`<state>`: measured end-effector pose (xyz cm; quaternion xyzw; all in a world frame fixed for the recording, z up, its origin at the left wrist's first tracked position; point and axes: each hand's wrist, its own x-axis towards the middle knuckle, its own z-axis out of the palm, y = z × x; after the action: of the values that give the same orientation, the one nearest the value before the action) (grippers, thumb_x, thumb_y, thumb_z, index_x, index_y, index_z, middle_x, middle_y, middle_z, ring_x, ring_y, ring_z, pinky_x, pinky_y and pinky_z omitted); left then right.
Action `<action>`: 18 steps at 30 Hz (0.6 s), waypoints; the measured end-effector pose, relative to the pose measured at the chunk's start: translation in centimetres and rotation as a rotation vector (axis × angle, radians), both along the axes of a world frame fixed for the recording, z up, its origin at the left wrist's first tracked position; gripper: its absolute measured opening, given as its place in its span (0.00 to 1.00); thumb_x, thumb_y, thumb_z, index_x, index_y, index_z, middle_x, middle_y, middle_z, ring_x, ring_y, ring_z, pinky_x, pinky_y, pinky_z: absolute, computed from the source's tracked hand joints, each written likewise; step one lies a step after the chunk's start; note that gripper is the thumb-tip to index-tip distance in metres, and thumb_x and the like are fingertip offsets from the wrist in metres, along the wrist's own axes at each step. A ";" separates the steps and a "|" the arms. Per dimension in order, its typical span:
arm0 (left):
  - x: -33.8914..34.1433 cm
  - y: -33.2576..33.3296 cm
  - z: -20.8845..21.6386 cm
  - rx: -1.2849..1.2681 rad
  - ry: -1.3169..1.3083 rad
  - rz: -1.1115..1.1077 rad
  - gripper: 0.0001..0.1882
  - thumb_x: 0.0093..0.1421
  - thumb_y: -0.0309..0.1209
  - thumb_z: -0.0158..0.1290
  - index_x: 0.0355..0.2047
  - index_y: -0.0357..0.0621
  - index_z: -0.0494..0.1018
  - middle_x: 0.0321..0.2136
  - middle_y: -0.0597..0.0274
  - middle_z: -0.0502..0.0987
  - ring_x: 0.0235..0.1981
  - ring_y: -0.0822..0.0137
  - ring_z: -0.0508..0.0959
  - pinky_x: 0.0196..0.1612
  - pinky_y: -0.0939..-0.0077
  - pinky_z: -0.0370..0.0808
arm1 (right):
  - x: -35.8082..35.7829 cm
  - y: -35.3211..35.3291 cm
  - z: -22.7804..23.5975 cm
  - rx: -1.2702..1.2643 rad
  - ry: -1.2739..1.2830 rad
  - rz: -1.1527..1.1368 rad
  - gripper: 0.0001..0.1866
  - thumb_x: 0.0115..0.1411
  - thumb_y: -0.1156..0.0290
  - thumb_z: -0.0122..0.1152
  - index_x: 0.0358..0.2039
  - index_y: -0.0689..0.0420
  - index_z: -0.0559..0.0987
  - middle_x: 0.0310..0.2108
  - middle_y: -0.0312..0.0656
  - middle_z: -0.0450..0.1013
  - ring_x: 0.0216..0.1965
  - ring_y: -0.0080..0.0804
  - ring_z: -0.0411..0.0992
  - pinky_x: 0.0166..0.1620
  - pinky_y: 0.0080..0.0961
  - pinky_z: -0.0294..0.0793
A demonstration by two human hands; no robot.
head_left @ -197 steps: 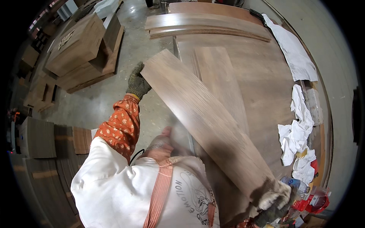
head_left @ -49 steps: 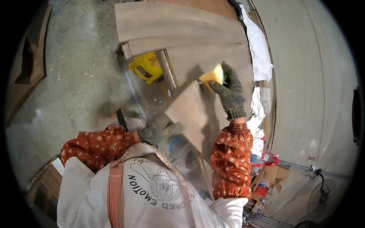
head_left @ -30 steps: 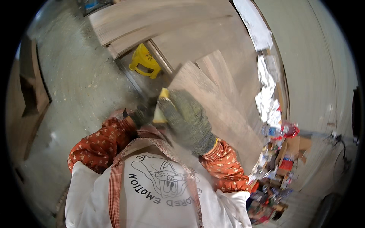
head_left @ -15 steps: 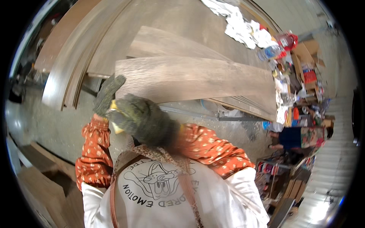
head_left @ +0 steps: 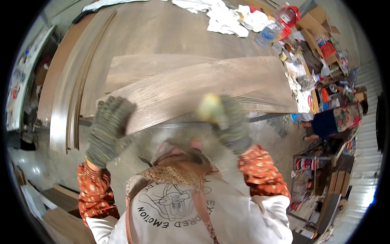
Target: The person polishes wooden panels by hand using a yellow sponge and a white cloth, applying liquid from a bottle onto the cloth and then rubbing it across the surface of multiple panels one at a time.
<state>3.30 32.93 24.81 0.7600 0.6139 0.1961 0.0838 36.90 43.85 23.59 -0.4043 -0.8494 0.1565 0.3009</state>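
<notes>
While the long grey-brown wood-veneer plank (head_left: 195, 91) lies flat on the big brown tabletop (head_left: 162, 28), its near corner sits right under the gloved left hand (head_left: 109, 126), which is spread open on it. The gloved right hand (head_left: 229, 124) is closed around a yellow sponge block (head_left: 208, 109) at the plank's near edge, though it's blurry. My guess: the plank is thin, light and a bit floppy, so grab it along the long edges, not by one end. Compared with half a second ago, the hands have split apart; back then both were bunched together at the left corner.
</notes>
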 end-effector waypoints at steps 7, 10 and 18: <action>6.0 4.0 -2.5 0.107 0.586 -0.017 0.46 0.42 0.34 0.61 0.63 0.45 0.56 0.58 0.41 0.61 0.61 0.44 0.59 0.65 0.41 0.45 | -0.2 3.7 -4.1 0.378 0.109 0.230 0.34 0.46 0.72 0.64 0.56 0.60 0.66 0.51 0.52 0.66 0.54 0.46 0.64 0.59 0.42 0.63; 6.9 5.2 -4.1 0.148 0.737 0.038 0.44 0.44 0.31 0.58 0.63 0.42 0.55 0.58 0.40 0.61 0.61 0.44 0.59 0.65 0.40 0.46 | 7.1 7.8 -1.5 0.138 0.058 -0.070 0.30 0.52 0.62 0.67 0.52 0.62 0.68 0.42 0.51 0.73 0.40 0.41 0.75 0.45 0.34 0.77; 10.3 7.2 -4.2 0.028 0.576 -0.046 0.39 0.49 0.19 0.43 0.64 0.38 0.50 0.60 0.34 0.54 0.64 0.38 0.52 0.65 0.40 0.44 | 4.3 5.1 -4.4 0.376 0.126 0.055 0.29 0.54 0.68 0.58 0.56 0.61 0.67 0.53 0.50 0.67 0.53 0.44 0.67 0.58 0.39 0.66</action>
<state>13.55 40.18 20.59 0.7994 0.5921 -0.0215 -0.1000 41.18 48.96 19.22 -0.3069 -0.8540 0.0284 0.4192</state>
